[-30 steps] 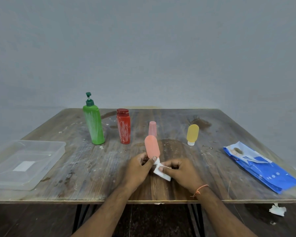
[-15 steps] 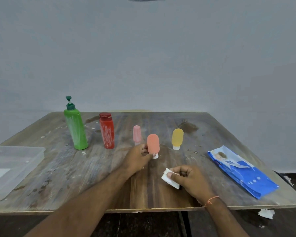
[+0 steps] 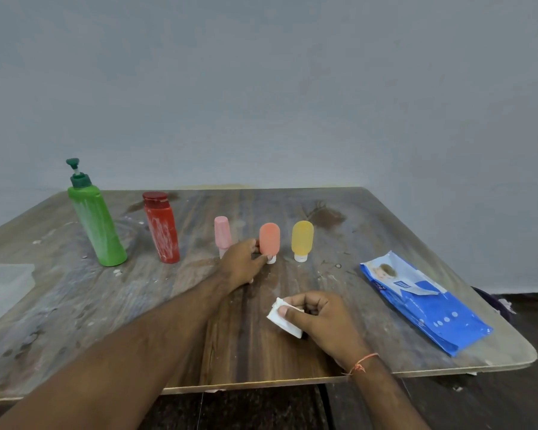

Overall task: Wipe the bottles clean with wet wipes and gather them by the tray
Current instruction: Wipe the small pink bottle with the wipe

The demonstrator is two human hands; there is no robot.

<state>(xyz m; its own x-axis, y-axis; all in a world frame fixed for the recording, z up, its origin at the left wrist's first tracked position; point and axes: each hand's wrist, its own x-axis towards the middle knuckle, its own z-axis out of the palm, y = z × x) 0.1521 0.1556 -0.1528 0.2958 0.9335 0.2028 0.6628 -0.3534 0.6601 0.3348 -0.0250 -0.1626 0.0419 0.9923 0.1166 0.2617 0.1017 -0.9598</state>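
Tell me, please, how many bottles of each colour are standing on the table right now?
Green pump bottle: 1
Red bottle: 1
Pink bottle: 1
Orange bottle: 1
Yellow bottle: 1
Total: 5

The left hand (image 3: 242, 264) is hiding the pink bottle's (image 3: 222, 233) base; the frame's left edge is cutting off the tray (image 3: 3, 287).

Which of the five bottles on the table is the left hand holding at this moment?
The orange bottle, standing on its white cap between the pink bottle and the yellow bottle. The left hand pinches its lower end.
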